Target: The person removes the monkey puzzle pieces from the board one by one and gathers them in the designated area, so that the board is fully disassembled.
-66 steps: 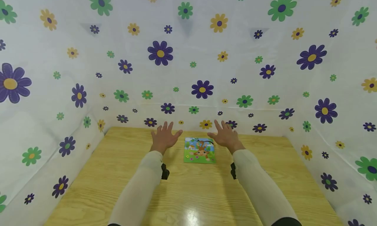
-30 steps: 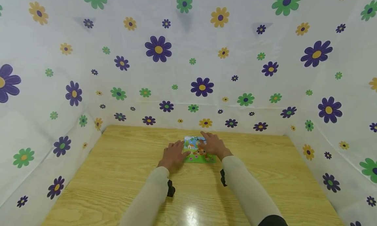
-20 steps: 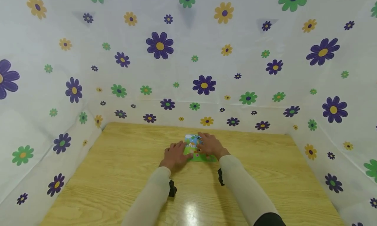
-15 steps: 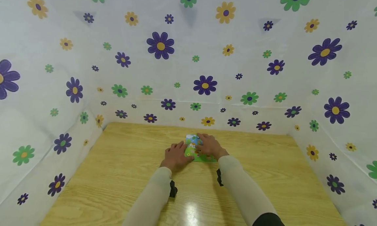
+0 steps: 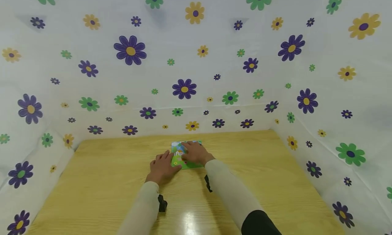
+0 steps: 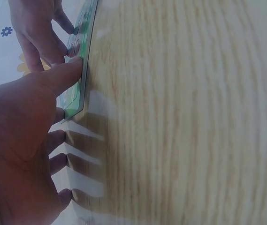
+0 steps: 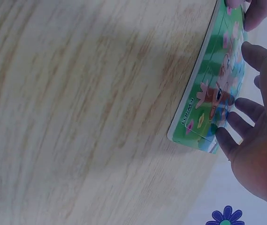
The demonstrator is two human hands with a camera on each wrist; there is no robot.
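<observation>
A flat square jigsaw puzzle (image 5: pixel 191 165) with a cartoon monkey picture lies on the wooden table, partly covered by both hands. At its front left corner is my left hand (image 5: pixel 162 167). In the left wrist view, the left thumb (image 6: pixel 70 72) rests on the puzzle's green border while the other fingers spread down beside its left edge. Over the right half of the picture lies my right hand (image 5: pixel 196 153). The right wrist view shows its spread fingertips (image 7: pixel 223 136) touching the printed face, where thin seams between the pieces (image 7: pixel 213 77) show.
The pale wooden table (image 5: pixel 104 180) extends on both sides and towards me. White sheeting with printed flowers (image 5: pixel 183 68) walls in the back and both sides. A dark wrist-worn device (image 5: pixel 162 203) sits under the left cuff.
Both hands came down from beside the puzzle: the left to its front left corner, the right leftwards onto its face. During the last half second the head view turned right; the hands barely moved.
</observation>
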